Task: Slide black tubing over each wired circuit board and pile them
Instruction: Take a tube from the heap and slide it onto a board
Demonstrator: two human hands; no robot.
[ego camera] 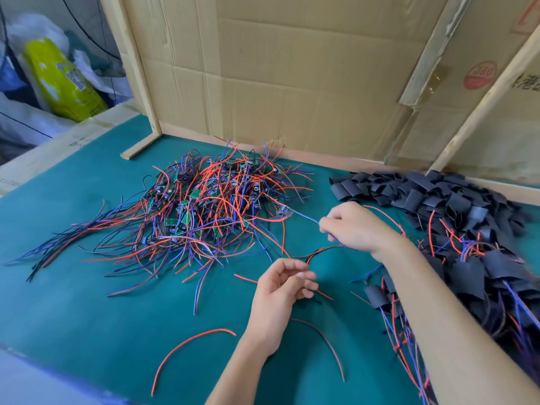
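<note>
Board (283, 212) extraction is the step in hand: one wired circuit board is lifting off the 3 o'clock edge of the unsleeved heap (204, 206), hanging by its blue lead. The right hand (355, 226) is pinching that blue lead between thumb and fingertips just beside the board. The left hand (280, 285), at 7 o'clock from the right, is curling its fingers round the red and black leads (321, 252) arching between the two hands.

To do this well, judged from the layout: keep both lead ends gathered and taut so the board is drawing clear of neighbouring wires without dragging others along; pull away from the heap, toward 5 o'clock; bunch the leads on one side into a narrow bundle before offering them to a tube. Snagging in the tangle is the likely fault.

The board is looking small and green-edged but blurred; its components cannot be told. The heap is a dense tangle of red, blue and black wires with green boards.

Outward, cut black tubing pieces (423, 194) are lying at 2 o'clock, and the finished sleeved pile (479, 276) at 4 o'clock, under the right forearm. Two loose wires, a red (187, 344) and a darker one, are lying at 6 o'clock on the green mat (87, 302).
</note>
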